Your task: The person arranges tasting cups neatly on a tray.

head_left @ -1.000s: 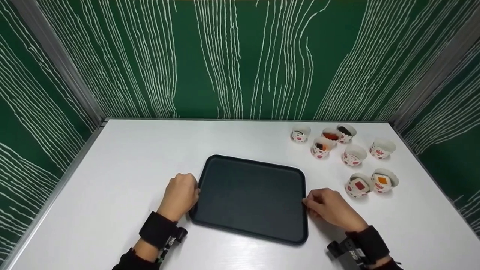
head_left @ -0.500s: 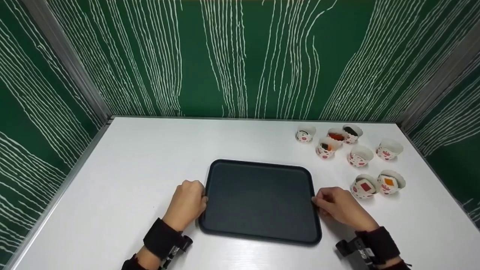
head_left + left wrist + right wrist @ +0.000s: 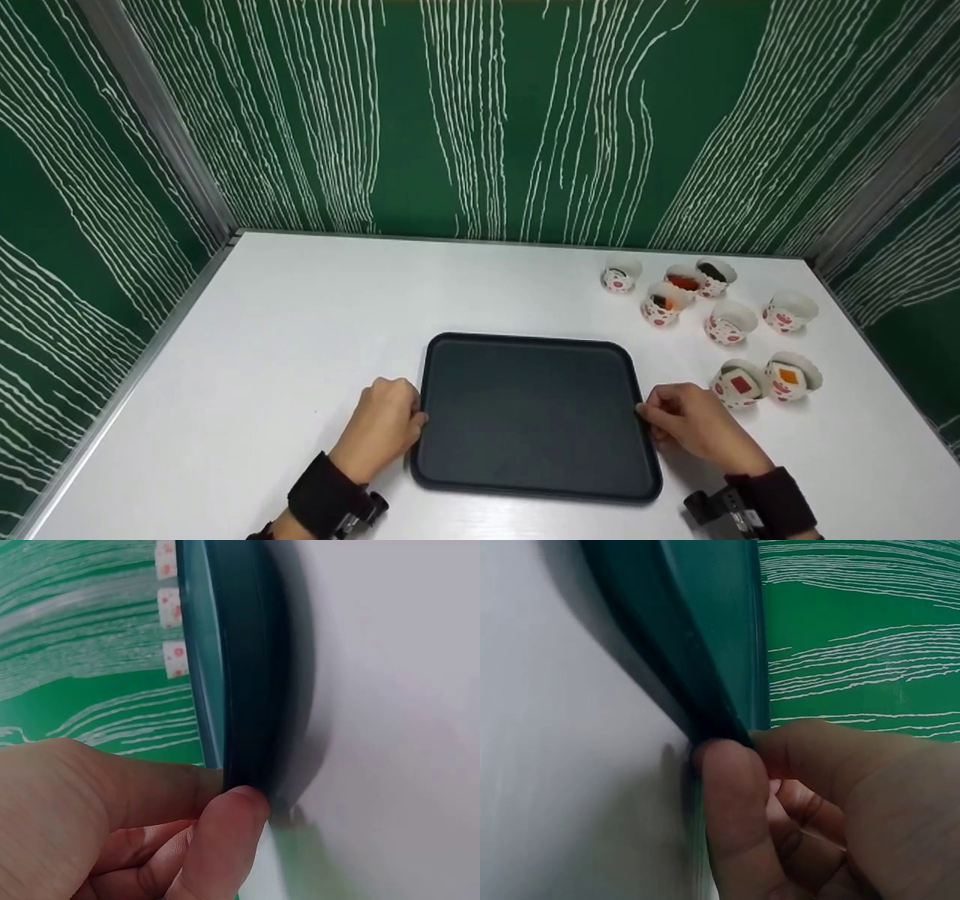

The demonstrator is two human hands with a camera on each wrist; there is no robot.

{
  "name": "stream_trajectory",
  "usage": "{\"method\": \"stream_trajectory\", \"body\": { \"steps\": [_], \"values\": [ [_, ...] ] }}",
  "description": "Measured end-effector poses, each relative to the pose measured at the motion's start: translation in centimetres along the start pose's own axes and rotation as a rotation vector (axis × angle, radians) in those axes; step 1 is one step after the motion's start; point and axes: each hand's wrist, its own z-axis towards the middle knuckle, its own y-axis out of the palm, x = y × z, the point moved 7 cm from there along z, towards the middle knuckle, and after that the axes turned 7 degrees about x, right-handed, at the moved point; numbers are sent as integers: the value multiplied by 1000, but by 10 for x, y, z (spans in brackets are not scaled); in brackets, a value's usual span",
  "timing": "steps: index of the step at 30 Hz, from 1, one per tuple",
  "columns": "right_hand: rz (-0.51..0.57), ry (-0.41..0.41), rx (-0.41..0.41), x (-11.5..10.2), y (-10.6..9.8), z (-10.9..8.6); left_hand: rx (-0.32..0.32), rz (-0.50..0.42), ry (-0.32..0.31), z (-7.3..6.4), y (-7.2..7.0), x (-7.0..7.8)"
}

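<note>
A dark rectangular tray (image 3: 532, 420) with a raised rim lies between my two hands at the front of the white table. My left hand (image 3: 381, 424) pinches its left rim, thumb and index finger on the edge, as the left wrist view shows up close on the tray wall (image 3: 255, 652). On the opposite side my right hand (image 3: 694, 424) pinches the right rim between thumb and bent index finger; in the right wrist view the thumb (image 3: 735, 787) presses against the tray's outer wall (image 3: 652, 630). The tray surface is bare.
Several patterned paper cups stand at the back right of the table (image 3: 322, 300). Two near cups hold square pieces, one with a red patch (image 3: 740, 385), one with orange (image 3: 787, 373). Others hold red (image 3: 682, 283) or dark contents. Green walls (image 3: 420, 112) with white lines enclose the table.
The tray has turned slightly, its left side coming nearer the person, so it lies straighter. Both hands have kept hold of its rims. The camera view has shifted a little.
</note>
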Motion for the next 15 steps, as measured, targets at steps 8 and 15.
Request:
{"method": "stream_trajectory", "body": {
  "steps": [8, 15],
  "values": [
    [-32, 23, -6, 4, 0, -5, -64, 2, 27, -6, 1, 7],
    [-8, 24, -43, 5, 1, -10, -87, -15, 25, -13, 0, 10]
  ]
}}
